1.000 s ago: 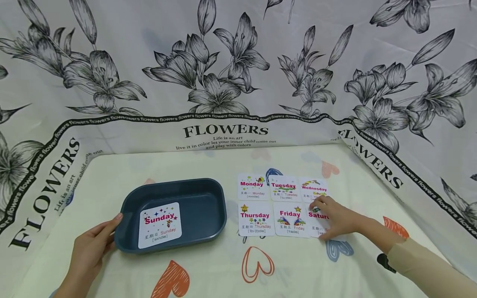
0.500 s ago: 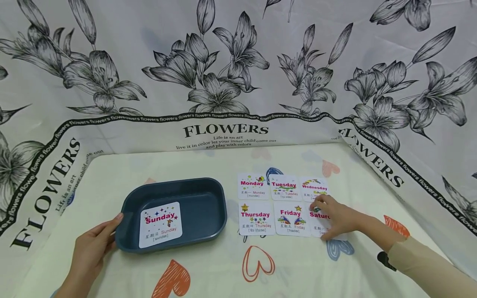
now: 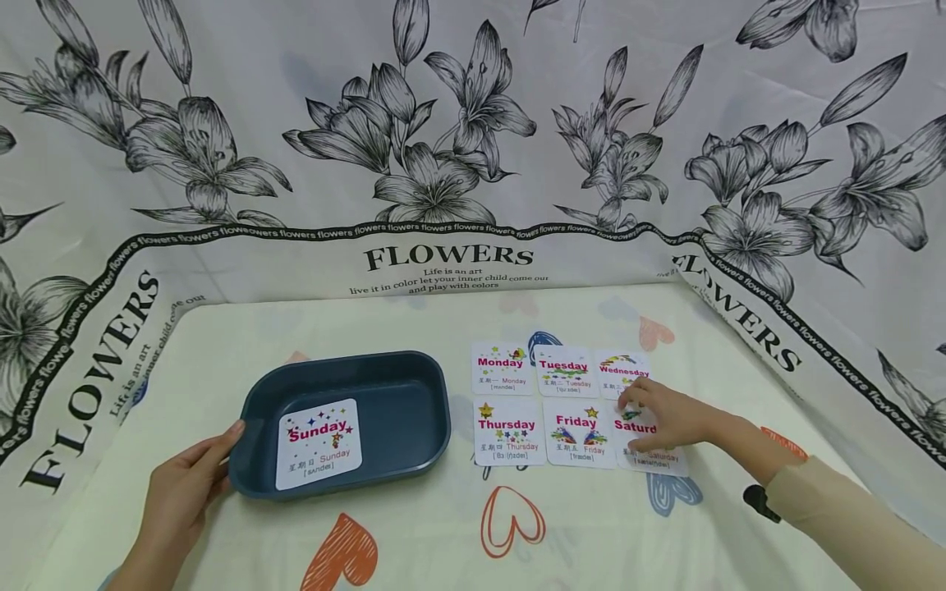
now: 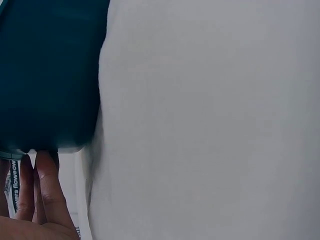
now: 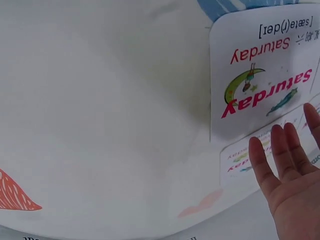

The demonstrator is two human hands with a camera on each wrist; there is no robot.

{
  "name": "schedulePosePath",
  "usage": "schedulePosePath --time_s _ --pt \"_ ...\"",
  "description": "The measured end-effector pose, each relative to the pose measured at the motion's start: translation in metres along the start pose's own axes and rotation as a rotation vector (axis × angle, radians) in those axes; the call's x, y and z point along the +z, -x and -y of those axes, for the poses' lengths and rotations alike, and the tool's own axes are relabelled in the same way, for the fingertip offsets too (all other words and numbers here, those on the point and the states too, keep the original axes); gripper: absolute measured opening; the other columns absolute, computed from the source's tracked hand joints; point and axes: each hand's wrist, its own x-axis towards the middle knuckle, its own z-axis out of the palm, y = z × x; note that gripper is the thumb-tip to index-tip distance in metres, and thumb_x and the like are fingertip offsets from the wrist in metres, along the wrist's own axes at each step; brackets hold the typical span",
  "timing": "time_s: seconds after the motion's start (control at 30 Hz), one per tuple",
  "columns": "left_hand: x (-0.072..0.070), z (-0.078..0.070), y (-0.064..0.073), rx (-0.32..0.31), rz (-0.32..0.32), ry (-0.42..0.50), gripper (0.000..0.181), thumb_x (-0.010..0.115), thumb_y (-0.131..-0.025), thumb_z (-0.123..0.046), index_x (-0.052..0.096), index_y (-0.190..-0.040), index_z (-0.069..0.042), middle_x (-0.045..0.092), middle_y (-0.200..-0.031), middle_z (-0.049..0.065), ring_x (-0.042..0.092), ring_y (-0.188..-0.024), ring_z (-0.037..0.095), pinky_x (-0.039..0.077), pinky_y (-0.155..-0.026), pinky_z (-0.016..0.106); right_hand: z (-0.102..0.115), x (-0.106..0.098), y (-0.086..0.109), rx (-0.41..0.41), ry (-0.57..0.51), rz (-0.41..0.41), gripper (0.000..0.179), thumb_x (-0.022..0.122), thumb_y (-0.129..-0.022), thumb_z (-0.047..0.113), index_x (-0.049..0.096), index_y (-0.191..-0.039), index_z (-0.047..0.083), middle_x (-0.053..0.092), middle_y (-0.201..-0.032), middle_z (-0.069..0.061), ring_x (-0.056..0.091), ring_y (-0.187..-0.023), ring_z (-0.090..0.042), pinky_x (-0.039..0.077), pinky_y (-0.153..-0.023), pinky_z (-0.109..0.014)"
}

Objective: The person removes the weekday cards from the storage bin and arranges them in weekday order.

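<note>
In the head view my left hand grips the left end of a dark blue tray, thumb at the rim. The left wrist view has the tray's outer side with fingers against it. A Sunday card lies inside the tray. On the right, my right hand is over the Saturday card, fingers relaxed and parted, covering part of it. From the right wrist, the Saturday card lies flat, with the fingers near its far edge and pinching nothing.
Cards for Monday, Tuesday, Wednesday, Thursday and Friday lie in two rows beside Saturday. A heart-print cloth covers the table; a flower-print curtain stands behind.
My right thumb has drawn up from the lower edge of the Saturday card, so more of its print shows. The left hand and tray stay put.
</note>
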Motion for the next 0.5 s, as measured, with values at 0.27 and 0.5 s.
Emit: schedulePosePath --time_s 0.27,0.5 --pt "-0.001 0.001 -0.001 0.005 0.001 0.007 0.028 0.075 -0.065 -0.055 0.062 -0.069 -0.031 0.057 -0.066 -0.018 0.06 -0.061 0.002 0.049 -0.051 0.02 0.003 -0.014 -0.014 0.02 -0.014 0.025 0.046 0.075 -0.071 0.041 0.056 -0.104 0.015 0.049 -0.101 -0.003 0.046 -0.092 -0.021 0.044 -0.075 -0.035" --pt "-0.001 0.002 -0.001 0.008 0.009 0.007 0.028 0.075 -0.065 -0.056 0.063 -0.07 -0.031 0.057 -0.067 -0.018 0.06 -0.062 0.002 0.049 -0.052 0.02 0.013 -0.022 -0.029 -0.001 -0.01 0.082 0.045 0.074 -0.072 0.042 0.058 -0.101 0.013 0.053 -0.098 -0.002 0.048 -0.089 -0.021 0.044 -0.076 -0.035"
